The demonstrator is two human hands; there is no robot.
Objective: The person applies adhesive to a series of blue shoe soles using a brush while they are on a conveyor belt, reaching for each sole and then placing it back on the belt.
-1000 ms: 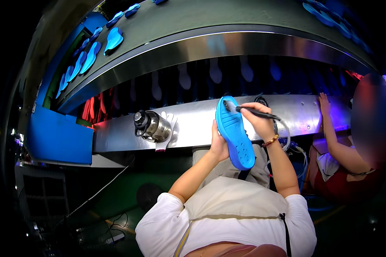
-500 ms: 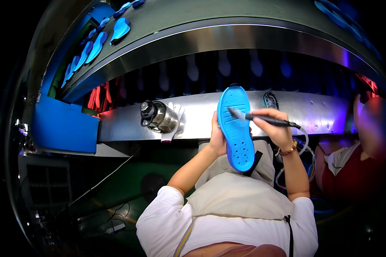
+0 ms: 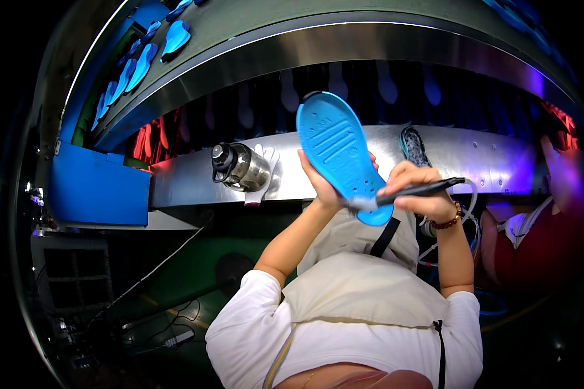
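A bright blue shoe sole [image 3: 334, 139], with ridges across its wide end and small holes towards its narrow end, tilts up and to the left in front of me. My left hand [image 3: 319, 183] grips it from beneath, thumb along the left edge and fingertips at the right edge. In my right hand [image 3: 428, 194] is a brush with a black handle [image 3: 435, 187] and a pale hose at its rear end. Its bristles, smeared by motion, lie over the sole's narrow end near my left hand.
On the metal ledge [image 3: 499, 155] stand a clear bottle with a black lid [image 3: 248, 170], a white glove [image 3: 270, 157] beside it, and a dark, speckled sole-shaped piece [image 3: 414, 146]. Blue soles [image 3: 175, 39] lie on the green conveyor belt [image 3: 253, 24] beyond. Another person [image 3: 538, 246] is at the right.
The sole has moved away from me and leftward, its wide end now tilting left. My right hand has brought the brush down from the ridged wide end to the narrow end.
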